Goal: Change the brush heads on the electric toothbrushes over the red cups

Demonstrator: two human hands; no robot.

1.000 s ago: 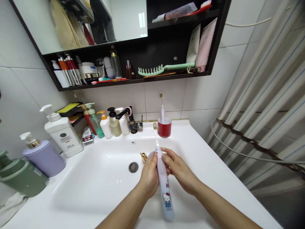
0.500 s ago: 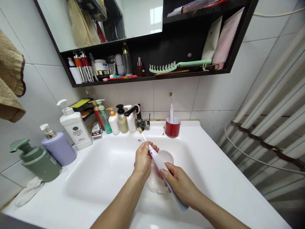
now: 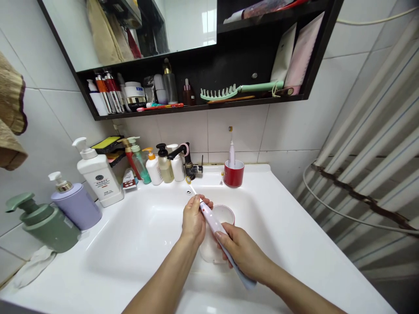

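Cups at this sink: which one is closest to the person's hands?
The white-rimmed cup in the basin, just beyond the left hand and right hand. The red cup stands farther back on the sink's ledge, holding an upright toothbrush.

Pale lilac-white electric toothbrush (image 3: pixel 212 221) lies across the left hand (image 3: pixel 194 220) and right hand (image 3: pixel 244 250), small red dots on the handle by the left hand. Right behind the hands, a round cup (image 3: pixel 225 213) with white inside and reddish outside, on a frosted white plastic container (image 3: pixel 208 249); farther beyond, a glossy red cup (image 3: pixel 233 173). Left of the hands, on the white ceramic basin (image 3: pixel 131 235), a sage-green pump bottle (image 3: pixel 42 224), a lilac pump bottle (image 3: pixel 76 207) with gold collar, and a white pump bottle (image 3: pixel 97 174) with black-and-white label.
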